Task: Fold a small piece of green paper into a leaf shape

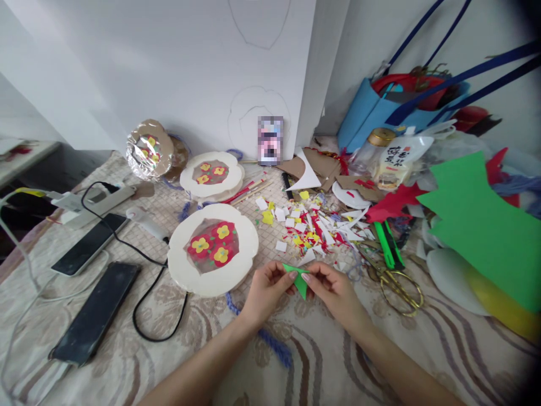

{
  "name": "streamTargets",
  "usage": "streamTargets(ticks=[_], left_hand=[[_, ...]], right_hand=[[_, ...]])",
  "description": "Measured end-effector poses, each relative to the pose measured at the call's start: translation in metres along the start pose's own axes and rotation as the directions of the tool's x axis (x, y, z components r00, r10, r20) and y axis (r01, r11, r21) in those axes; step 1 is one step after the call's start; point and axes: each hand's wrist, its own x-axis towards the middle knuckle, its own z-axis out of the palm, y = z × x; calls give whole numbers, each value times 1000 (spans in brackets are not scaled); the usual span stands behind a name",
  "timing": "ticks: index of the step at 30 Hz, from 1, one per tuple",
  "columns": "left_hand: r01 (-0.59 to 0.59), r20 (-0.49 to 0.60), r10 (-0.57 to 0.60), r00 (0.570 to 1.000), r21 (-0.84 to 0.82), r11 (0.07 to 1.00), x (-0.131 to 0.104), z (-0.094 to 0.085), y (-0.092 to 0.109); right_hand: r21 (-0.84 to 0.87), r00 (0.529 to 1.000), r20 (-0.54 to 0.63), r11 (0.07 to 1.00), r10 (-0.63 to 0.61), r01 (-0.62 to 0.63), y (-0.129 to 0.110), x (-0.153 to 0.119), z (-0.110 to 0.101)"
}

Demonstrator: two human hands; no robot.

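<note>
A small piece of green paper (301,286), its lower end tapering to a point, is pinched between my two hands over the patterned cloth. My left hand (270,287) grips its left side with thumb and fingers, while my right hand (328,287) pinches the right side. Both thumbs lie on top, and most of the other fingertips are hidden behind the paper. Just left of my left hand is a white scalloped disc (177,268) with red and yellow paper flowers (222,231) in its clear middle. Gold-handled scissors (401,290) rest to the right of my right hand.
Paper scraps (313,223) are scattered beyond my hands. At right are a green utility knife (387,245) and a large green sheet (486,225). A second flowered disc (234,172) stands behind. Phones (91,242), a power bank (99,310) and a glue gun (147,223) lie left among cables.
</note>
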Motion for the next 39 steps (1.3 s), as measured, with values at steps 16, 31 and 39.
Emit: streamTargets(ticks=[16, 31, 39], left_hand=[[31, -26, -32, 999, -72, 997, 3, -2, 2], [117, -19, -122, 992, -163, 980, 7, -3, 0], [90, -22, -93, 995, -116, 989, 6, -3, 1]], right_hand=[[-933, 847, 192, 174, -496, 314, -84, 182, -55], [-962, 946, 214, -221, -242, 161, -102, 305, -40], [-966, 918, 256, -110, -303, 233, -95, 210, -33]])
